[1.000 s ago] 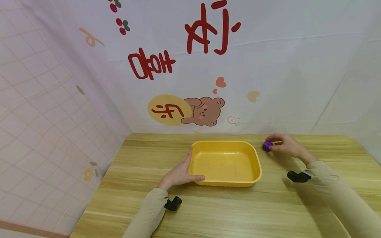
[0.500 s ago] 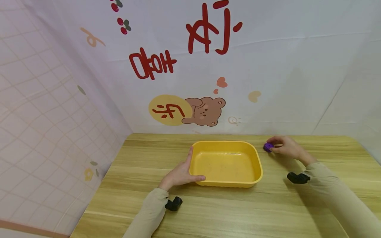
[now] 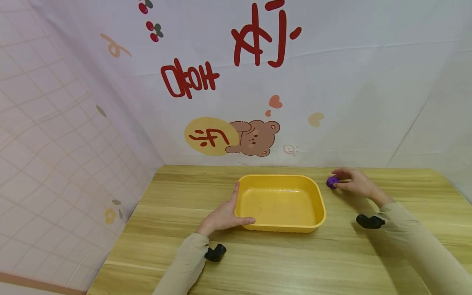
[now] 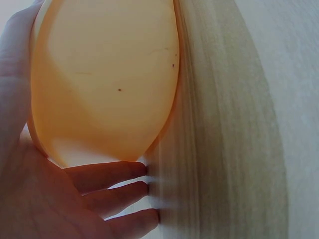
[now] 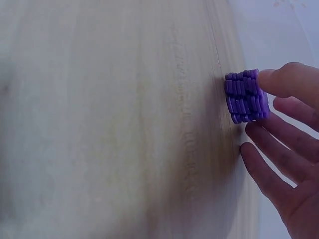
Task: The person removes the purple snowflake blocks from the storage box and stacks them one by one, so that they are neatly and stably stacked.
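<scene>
A yellow plastic tray (image 3: 280,226) with rounded corners sits on the table, with nothing in it. At its left end is my left hand (image 3: 223,215), the straight thumb laid over the front rim and the index finger along the left side. In the left wrist view the other fingers (image 4: 107,177) reach past the tray wall to the tabletop. Beyond the tray's far right corner, my right hand (image 3: 355,183) pinches a small purple stack of notched plastic discs (image 3: 332,182) close over the table. The right wrist view shows the stack's ridged side (image 5: 244,97), with the lower fingers spread beneath.
The wood-grain table (image 3: 166,196) ends at the back against a white cloth (image 3: 368,102) printed with a bear and red characters. Another cloth (image 3: 73,143) with a grid pattern hangs at the left. Black wrist cameras (image 3: 215,253) stick out from both beige sleeves.
</scene>
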`<state>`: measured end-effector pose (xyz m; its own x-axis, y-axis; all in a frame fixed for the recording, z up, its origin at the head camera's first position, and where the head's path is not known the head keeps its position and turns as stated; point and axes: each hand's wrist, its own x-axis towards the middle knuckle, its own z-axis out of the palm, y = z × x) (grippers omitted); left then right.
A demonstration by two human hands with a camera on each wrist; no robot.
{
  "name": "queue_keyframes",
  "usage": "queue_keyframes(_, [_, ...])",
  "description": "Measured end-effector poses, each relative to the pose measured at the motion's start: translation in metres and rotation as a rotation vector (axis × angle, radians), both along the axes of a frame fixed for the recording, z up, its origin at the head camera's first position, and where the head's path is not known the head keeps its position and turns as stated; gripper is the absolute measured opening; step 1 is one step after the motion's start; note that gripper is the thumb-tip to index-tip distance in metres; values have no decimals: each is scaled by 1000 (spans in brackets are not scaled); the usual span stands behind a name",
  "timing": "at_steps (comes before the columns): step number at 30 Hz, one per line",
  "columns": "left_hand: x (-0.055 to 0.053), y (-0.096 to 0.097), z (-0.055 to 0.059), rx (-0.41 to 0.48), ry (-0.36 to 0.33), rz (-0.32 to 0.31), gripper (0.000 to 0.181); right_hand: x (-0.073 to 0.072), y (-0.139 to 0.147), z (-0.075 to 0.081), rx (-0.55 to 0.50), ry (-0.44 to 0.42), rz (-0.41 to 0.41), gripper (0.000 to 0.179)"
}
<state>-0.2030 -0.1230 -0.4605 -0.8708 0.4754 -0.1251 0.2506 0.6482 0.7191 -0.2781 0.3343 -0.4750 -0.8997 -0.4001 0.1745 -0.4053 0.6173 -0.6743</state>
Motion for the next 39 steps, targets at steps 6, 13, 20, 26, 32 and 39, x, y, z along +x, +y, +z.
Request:
queue_keyframes(6, [0,1,0,10,-12,4,124,6,6,0,-7,13,21,50])
queue_keyframes(13, [0,1,0,-1,-11,6,124,13,10,-1,33,-26,72,61])
queue_keyframes(20, [-1,1,1,5,-14,1,124,16,8,0,52,-51,136,68])
queue_keyframes(26, [-2,1,1,0,-12,-2,124,20,6,3,48,-61,154,71])
queue_keyframes(32, [-1,0,0,-18,-13,10,124,23,8,2,44,-54,150,71])
queue_keyframes(39, [3,-1,-2,-36,36,20,119,29,13,-2,58,3,137,59])
